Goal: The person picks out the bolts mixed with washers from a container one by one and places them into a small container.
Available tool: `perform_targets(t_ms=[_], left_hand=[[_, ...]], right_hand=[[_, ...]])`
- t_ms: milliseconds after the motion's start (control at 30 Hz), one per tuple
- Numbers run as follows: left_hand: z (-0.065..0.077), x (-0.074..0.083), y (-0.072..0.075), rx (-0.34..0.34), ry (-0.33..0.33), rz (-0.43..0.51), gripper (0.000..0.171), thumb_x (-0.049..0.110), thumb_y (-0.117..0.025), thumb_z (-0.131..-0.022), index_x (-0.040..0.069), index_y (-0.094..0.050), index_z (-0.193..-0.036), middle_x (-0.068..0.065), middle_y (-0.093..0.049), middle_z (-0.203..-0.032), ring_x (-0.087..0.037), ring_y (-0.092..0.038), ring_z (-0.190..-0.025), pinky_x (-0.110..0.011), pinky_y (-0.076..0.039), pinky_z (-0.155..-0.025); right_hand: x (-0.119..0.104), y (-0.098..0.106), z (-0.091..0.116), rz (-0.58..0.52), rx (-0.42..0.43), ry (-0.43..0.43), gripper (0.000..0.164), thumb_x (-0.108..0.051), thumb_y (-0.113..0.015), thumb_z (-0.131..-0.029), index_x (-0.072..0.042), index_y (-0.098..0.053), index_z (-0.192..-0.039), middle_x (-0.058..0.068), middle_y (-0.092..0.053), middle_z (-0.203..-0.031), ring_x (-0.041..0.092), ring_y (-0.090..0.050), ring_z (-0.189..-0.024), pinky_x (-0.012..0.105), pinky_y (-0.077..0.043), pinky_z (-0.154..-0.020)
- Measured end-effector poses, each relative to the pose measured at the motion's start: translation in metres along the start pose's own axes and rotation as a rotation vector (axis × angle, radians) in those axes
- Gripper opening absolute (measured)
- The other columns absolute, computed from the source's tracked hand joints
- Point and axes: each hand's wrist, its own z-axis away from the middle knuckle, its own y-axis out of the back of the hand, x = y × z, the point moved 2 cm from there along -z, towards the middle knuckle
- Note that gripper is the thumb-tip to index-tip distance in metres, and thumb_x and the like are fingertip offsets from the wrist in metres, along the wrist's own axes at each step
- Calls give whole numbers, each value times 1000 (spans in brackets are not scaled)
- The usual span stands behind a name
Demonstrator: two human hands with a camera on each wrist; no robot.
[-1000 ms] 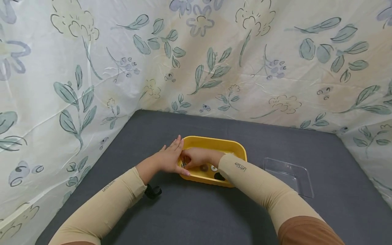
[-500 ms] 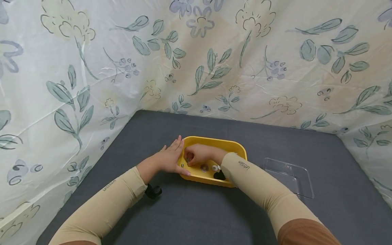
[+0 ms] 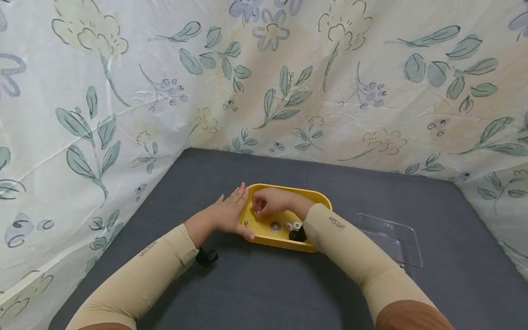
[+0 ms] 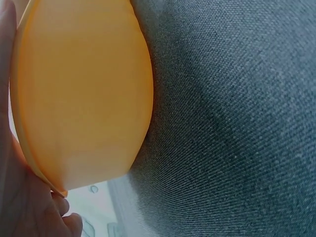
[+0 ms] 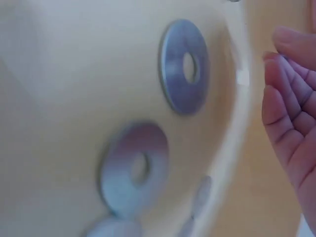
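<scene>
My left hand [image 3: 228, 213] lies over the left end of a yellow plastic tray [image 3: 284, 243], its fingers straight along the rim and the thumb on the front edge. Inside the tray, my right hand [image 3: 274, 201] has curled fingers and pinches a small shiny metal piece [image 3: 256, 211], possibly a bolt, mostly hidden by the fingertips. A small metal bolt [image 3: 246, 224] stays near the tray's left end. A grey washer [image 3: 275, 227] and two white-looking washers [image 3: 297, 225] lie on the tray floor. Large flat washers [image 5: 185, 66] fill the right wrist view, beside the fingers.
Round black pieces [image 3: 298, 234] sit in the tray near the right forearm. A clear plastic tray [image 3: 389, 240] stands to the right on the dark grey cloth [image 3: 264, 288]. A black strap [image 3: 206, 257] shows beneath the left wrist. Floral fabric [image 3: 313, 91] hangs behind.
My right hand has drawn away from the tray's left end, moving right and toward the back with the small metal piece. More washers and black pieces show. My left hand stays in place.
</scene>
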Motion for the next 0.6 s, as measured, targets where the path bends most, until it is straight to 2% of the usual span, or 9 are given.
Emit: perform_targets(t_ms=[133, 267, 600], left_hand=[[1, 1, 2, -7, -2, -17, 137, 88, -48, -51, 7, 9, -145, -9, 19, -150, -24, 6, -139, -59, -11, -105], [0, 1, 1, -7, -2, -16, 139, 89, -48, -49, 7, 9, -145, -9, 20, -150, -24, 7, -139, -58, -11, -105], [0, 2, -4, -4, 10, -8, 141, 88, -51, -48, 8, 11, -145, -9, 20, -150, -24, 5, -140, -58, -12, -105]], right_hand=[[-3, 13, 15, -31, -3, 8, 15, -9, -67, -82, -13, -57, -92, -2, -57, -81, 11, -52, -71, 23, -45, -65], [-5, 28, 35, -59, 31, 22, 16, -10, -68, -82, -13, -57, -94, -1, -57, -82, 14, -54, -74, 25, -47, -67], [3, 57, 91, -129, 118, -26, 19, -12, -68, -82, -12, -57, -97, 3, -57, -83, 19, -52, -75, 30, -47, -69]])
